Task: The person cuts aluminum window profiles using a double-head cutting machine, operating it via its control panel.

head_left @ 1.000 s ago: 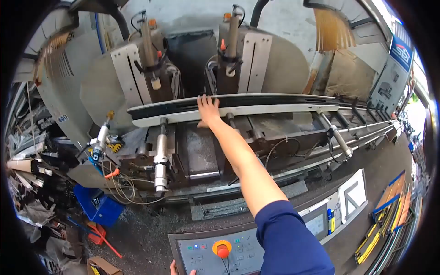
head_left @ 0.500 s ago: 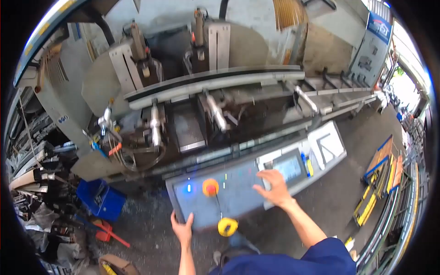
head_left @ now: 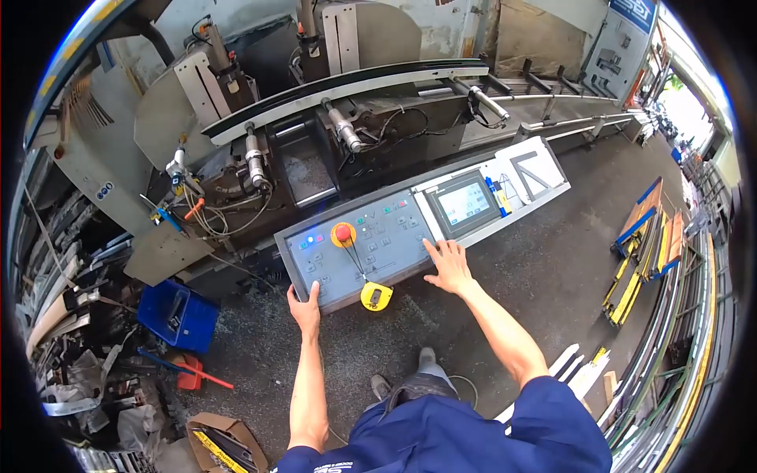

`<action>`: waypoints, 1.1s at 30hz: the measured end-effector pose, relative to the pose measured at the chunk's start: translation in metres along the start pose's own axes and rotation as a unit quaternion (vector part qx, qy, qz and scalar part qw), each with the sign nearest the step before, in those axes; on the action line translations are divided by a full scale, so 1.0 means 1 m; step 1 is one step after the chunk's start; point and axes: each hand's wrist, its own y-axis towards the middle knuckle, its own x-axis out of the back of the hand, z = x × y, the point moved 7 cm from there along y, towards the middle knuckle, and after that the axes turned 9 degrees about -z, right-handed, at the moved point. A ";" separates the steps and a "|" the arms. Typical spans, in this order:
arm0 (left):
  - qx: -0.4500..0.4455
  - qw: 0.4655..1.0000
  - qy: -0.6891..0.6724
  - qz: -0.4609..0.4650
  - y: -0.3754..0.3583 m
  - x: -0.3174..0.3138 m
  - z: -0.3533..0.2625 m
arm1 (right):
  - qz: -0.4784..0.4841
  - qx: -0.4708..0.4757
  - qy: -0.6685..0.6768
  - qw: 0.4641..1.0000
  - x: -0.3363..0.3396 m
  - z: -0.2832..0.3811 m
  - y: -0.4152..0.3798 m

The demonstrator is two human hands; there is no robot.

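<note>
In the head view, the long profile (head_left: 355,85) already lies across the machine (head_left: 347,38) at eleven o'clock; whether it is worked or untouched, I cannot tell. The left hand (head_left: 306,313) grips the control panel's (head_left: 394,264) corner at eight o'clock, thumb on top; the right hand (head_left: 452,273) reaches its near edge at five, grip apart, fingers spread.

The person wears a navy-blue short-sleeved shirt (head_left: 430,441) with white lettering (head_left: 334,467) at about seven o'clock and a small white mark (head_left: 509,430) toward four o'clock. The left hand (head_left: 305,310) and right hand (head_left: 451,268) are bare. Toward six o'clock show pale grey trousers (head_left: 438,370), dark bunched fabric (head_left: 416,386) and greyish shoes (head_left: 381,386).
</note>
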 end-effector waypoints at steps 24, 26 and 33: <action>0.108 0.988 -0.037 -0.104 -0.007 0.000 0.030 | 0.003 0.101 0.013 0.995 -0.011 -0.017 0.021; 0.125 0.987 -0.025 -0.101 -0.010 0.001 0.025 | -0.012 0.119 0.019 0.993 -0.011 -0.019 0.023; 0.159 0.981 0.010 -0.113 -0.015 0.006 0.029 | -0.019 0.099 0.060 0.993 -0.014 -0.024 0.021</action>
